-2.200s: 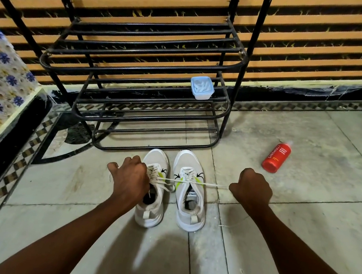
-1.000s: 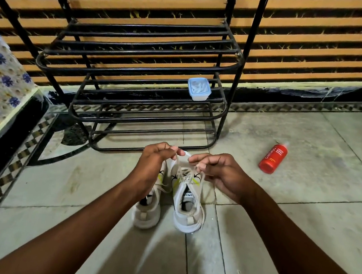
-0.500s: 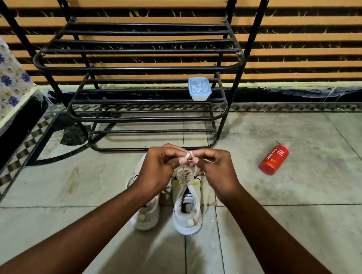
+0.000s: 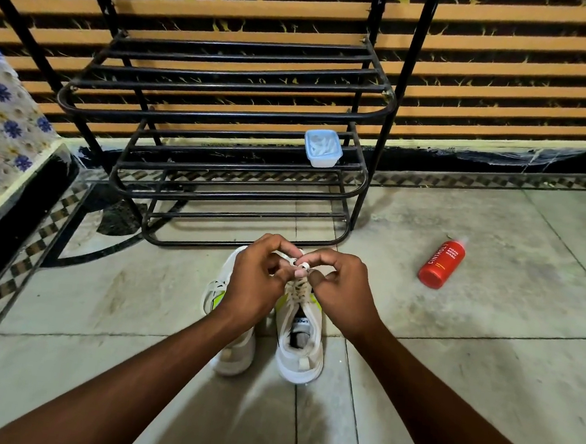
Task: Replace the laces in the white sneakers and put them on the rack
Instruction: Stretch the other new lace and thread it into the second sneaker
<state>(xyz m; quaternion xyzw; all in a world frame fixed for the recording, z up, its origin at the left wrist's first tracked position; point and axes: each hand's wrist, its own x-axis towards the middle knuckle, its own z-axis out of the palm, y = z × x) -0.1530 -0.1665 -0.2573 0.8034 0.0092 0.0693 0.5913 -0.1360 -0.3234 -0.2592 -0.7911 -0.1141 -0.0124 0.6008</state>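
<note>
Both your hands are now together over the throat of the right sneaker (image 4: 299, 334), where a couple of seconds ago they were spread wide, pulling the lace (image 4: 302, 266) taut across both shoes. That wide pull is over; you have brought the ends in and are working them at close quarters.

Left hand (image 4: 254, 283): fingers curled, grip closed on the lace just above the eyelets. Right hand (image 4: 340, 292): same, fingertips pinching a short white loop of lace between the two hands. Exact finger order around the loop too small to read.

Reads as the tying step on this shoe — lacing through, knot or bow being formed. Whether the knot is already cinched, you cannot tell from here.

The left sneaker (image 4: 232, 338) sits just beside its pair, partly under your left wrist, a lace loop hanging loose off its outer side. Judgement: that one may want tidying.

Both shoes on the floor, toes toward the rack (image 4: 223, 113), just short of its bottom rail. Neither is racked yet. A small lidded container (image 4: 322, 149) sits on a middle shelf at the right end; the lower shelves are free of shoes. A red bottle (image 4: 442, 263) lies on the floor well to the right, out of your way.
</note>
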